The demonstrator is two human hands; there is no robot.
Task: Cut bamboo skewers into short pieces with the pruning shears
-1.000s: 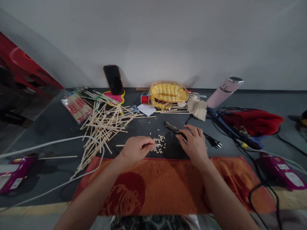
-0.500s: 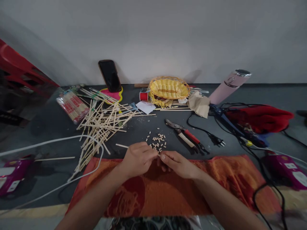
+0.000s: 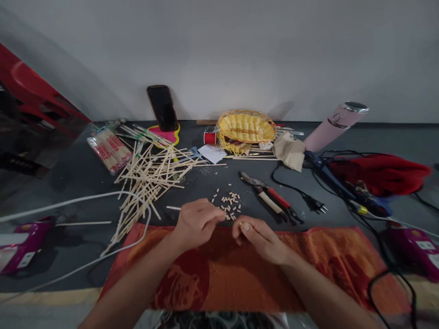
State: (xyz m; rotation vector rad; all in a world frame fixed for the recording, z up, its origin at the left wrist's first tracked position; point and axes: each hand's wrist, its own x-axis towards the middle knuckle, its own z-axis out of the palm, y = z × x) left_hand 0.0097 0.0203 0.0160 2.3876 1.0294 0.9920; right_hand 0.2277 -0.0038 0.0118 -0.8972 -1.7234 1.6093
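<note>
My left hand [image 3: 199,224] is closed, thumb against the fingers, over the back edge of an orange towel [image 3: 254,278]. Whether anything is in it I cannot make out. To its right, my right hand [image 3: 258,236] pinches a tiny pale wooden piece [image 3: 241,224] between thumb and curled finger. A gap separates the two hands. Just beyond them lie several short cut wooden pieces [image 3: 232,199] in a loose cluster. A short stick [image 3: 173,208] pokes out from behind my left hand. Pruning shears [image 3: 269,194] with red and pale handles rest to the right of the cluster.
Long thin sticks [image 3: 151,178] are heaped at left, near a wrapped pack [image 3: 109,151]. Along the wall stand a phone [image 3: 163,107], a yellow basket [image 3: 247,127] and a pink flask [image 3: 336,125]. A black plug [image 3: 314,204], cables and a red cloth [image 3: 380,172] lie at right.
My hands, which met at the fingertips, have come apart. My right hand has moved a little to the right with a tiny piece in its pinch. The view has shifted slightly.
</note>
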